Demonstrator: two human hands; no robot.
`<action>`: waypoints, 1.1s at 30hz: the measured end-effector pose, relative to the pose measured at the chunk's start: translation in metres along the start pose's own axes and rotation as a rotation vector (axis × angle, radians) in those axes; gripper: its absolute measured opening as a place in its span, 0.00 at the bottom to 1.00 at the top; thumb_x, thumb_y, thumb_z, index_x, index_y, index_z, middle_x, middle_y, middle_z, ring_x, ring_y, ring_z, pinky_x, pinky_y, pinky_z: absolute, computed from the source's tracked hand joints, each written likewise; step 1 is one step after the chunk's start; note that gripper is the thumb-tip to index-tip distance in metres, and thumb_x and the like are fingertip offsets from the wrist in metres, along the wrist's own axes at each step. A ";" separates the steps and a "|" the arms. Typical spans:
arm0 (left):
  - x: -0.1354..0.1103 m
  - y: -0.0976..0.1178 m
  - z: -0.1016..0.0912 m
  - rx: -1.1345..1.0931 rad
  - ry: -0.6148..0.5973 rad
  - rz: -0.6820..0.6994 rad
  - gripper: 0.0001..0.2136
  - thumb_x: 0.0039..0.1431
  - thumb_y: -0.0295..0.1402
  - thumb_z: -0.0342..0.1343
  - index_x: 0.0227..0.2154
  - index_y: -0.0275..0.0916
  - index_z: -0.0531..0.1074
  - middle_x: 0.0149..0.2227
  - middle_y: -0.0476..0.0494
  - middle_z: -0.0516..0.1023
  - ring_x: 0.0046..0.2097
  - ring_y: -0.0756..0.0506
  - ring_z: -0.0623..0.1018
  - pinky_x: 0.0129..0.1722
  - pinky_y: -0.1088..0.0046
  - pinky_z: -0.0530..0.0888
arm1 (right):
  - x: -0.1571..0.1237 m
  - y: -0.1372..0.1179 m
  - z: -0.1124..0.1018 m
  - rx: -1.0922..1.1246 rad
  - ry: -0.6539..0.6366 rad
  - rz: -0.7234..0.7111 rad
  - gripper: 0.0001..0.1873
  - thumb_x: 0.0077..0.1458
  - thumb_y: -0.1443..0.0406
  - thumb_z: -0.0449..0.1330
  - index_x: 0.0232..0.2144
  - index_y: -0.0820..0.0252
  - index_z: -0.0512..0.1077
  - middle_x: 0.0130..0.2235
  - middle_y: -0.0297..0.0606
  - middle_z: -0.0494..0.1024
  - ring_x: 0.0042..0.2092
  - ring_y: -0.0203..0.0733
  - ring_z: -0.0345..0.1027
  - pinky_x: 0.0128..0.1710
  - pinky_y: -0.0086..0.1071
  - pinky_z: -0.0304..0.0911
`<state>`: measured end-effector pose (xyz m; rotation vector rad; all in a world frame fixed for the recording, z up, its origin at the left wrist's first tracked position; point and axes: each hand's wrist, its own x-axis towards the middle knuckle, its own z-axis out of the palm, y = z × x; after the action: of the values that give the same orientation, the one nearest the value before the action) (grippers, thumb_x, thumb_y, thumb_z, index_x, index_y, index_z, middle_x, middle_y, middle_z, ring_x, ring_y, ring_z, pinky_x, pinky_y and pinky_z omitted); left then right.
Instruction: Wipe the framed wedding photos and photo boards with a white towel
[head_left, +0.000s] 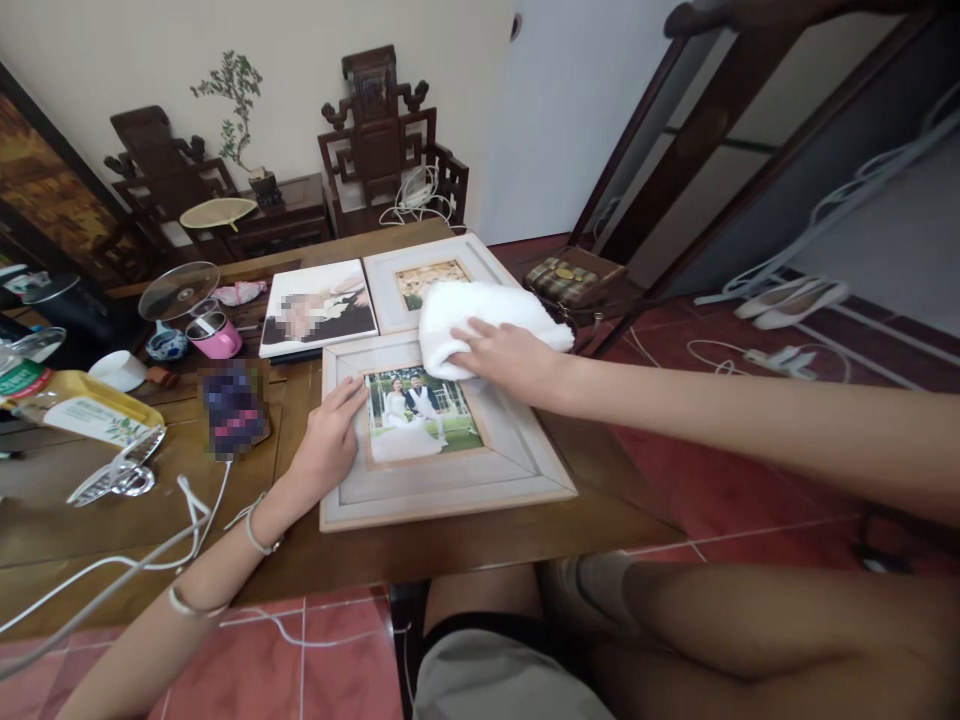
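White cloth [491,312]; right hand [504,355] grasping it atop picture frame [450,475]; left hand [328,432] unclenched on frame's border

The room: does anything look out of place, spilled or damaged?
A white cable lies heaped on the carved chair behind the table; it looks odd because a chair is for sitting. I see nothing spilled or damaged.

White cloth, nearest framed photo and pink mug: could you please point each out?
White cloth [486,304]: head view, on its fluffy top.
Nearest framed photo [435,428]: head view, on the print.
Pink mug [220,345]: head view, on its outer side.
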<state>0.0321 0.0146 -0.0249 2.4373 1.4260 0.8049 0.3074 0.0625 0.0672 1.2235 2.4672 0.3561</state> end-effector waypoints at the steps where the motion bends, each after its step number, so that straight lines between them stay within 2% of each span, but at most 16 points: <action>1: 0.000 -0.001 0.000 -0.001 0.000 0.001 0.30 0.54 0.16 0.43 0.59 0.38 0.67 0.63 0.37 0.67 0.66 0.39 0.63 0.65 0.49 0.61 | -0.001 -0.001 -0.003 -0.007 -0.019 -0.020 0.28 0.60 0.78 0.46 0.60 0.59 0.66 0.65 0.50 0.62 0.64 0.58 0.53 0.46 0.41 0.66; 3: 0.000 -0.001 -0.002 0.002 -0.001 0.002 0.30 0.53 0.16 0.43 0.59 0.37 0.67 0.63 0.37 0.67 0.66 0.39 0.63 0.65 0.50 0.61 | -0.009 -0.008 -0.017 0.019 -0.097 -0.062 0.27 0.59 0.78 0.48 0.57 0.60 0.69 0.60 0.51 0.68 0.60 0.57 0.60 0.43 0.38 0.66; 6: -0.002 -0.001 -0.007 0.012 -0.005 0.008 0.30 0.53 0.16 0.43 0.59 0.38 0.67 0.63 0.37 0.67 0.66 0.40 0.63 0.65 0.51 0.62 | -0.030 -0.023 -0.049 0.118 -0.268 -0.146 0.23 0.56 0.79 0.51 0.49 0.64 0.75 0.50 0.51 0.76 0.51 0.52 0.70 0.39 0.35 0.63; 9: -0.003 0.001 -0.009 0.023 -0.006 0.006 0.29 0.54 0.16 0.43 0.58 0.38 0.67 0.63 0.37 0.67 0.66 0.40 0.63 0.65 0.51 0.62 | -0.054 -0.038 -0.078 0.203 -0.437 -0.245 0.19 0.51 0.80 0.55 0.41 0.64 0.78 0.41 0.48 0.80 0.41 0.48 0.74 0.34 0.34 0.61; 11: -0.003 0.001 -0.008 0.027 -0.007 -0.003 0.29 0.54 0.16 0.43 0.58 0.37 0.68 0.63 0.36 0.67 0.66 0.39 0.63 0.65 0.51 0.62 | -0.066 -0.045 -0.088 0.245 -0.517 -0.312 0.17 0.46 0.80 0.58 0.37 0.62 0.78 0.37 0.45 0.80 0.36 0.47 0.74 0.29 0.34 0.60; 15: -0.002 0.001 -0.003 0.017 0.000 0.000 0.30 0.53 0.16 0.43 0.59 0.39 0.67 0.63 0.38 0.67 0.66 0.40 0.63 0.65 0.50 0.61 | -0.077 -0.054 -0.090 0.291 -0.550 -0.382 0.16 0.40 0.80 0.62 0.31 0.60 0.76 0.33 0.42 0.80 0.34 0.48 0.74 0.25 0.34 0.58; 18: -0.001 0.002 -0.004 0.009 -0.003 0.008 0.30 0.54 0.16 0.44 0.59 0.39 0.67 0.63 0.39 0.67 0.66 0.40 0.63 0.65 0.51 0.61 | -0.076 -0.056 -0.085 0.334 -0.509 -0.338 0.17 0.40 0.81 0.61 0.32 0.60 0.76 0.33 0.40 0.79 0.34 0.47 0.74 0.26 0.33 0.59; 20: -0.002 0.002 -0.007 0.009 -0.009 0.011 0.29 0.54 0.16 0.44 0.59 0.38 0.67 0.63 0.38 0.67 0.66 0.39 0.63 0.66 0.52 0.61 | -0.071 -0.056 -0.080 0.343 -0.447 -0.274 0.19 0.43 0.80 0.60 0.38 0.61 0.77 0.36 0.42 0.80 0.36 0.48 0.75 0.29 0.34 0.62; 24: -0.004 0.000 -0.012 0.006 -0.008 0.008 0.29 0.54 0.16 0.44 0.59 0.38 0.67 0.63 0.37 0.67 0.66 0.39 0.63 0.65 0.50 0.61 | -0.044 -0.045 -0.058 0.269 -0.218 -0.141 0.28 0.53 0.79 0.54 0.56 0.61 0.70 0.44 0.50 0.78 0.45 0.51 0.73 0.36 0.35 0.65; 26: -0.004 -0.002 -0.011 0.008 -0.007 0.008 0.29 0.54 0.16 0.44 0.59 0.38 0.67 0.63 0.36 0.66 0.66 0.39 0.63 0.65 0.50 0.61 | -0.026 -0.035 -0.043 0.202 -0.090 -0.069 0.32 0.55 0.79 0.50 0.61 0.60 0.65 0.51 0.53 0.75 0.52 0.53 0.69 0.37 0.35 0.66; 30: -0.002 -0.007 -0.004 0.011 -0.016 0.013 0.29 0.53 0.16 0.43 0.58 0.36 0.67 0.63 0.34 0.66 0.66 0.39 0.63 0.65 0.49 0.62 | 0.006 -0.014 -0.013 0.067 0.041 -0.001 0.31 0.59 0.79 0.44 0.62 0.61 0.63 0.64 0.53 0.63 0.63 0.56 0.56 0.43 0.38 0.67; 33: -0.001 -0.009 -0.003 0.007 -0.020 0.013 0.29 0.54 0.16 0.43 0.58 0.37 0.67 0.63 0.35 0.66 0.67 0.39 0.62 0.65 0.49 0.62 | 0.015 -0.012 -0.005 0.013 0.033 -0.061 0.27 0.61 0.77 0.46 0.60 0.61 0.66 0.64 0.52 0.62 0.63 0.56 0.56 0.47 0.39 0.65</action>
<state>0.0228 0.0178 -0.0267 2.4554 1.4094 0.7781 0.2886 0.0671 0.0647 1.1533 2.5324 0.3467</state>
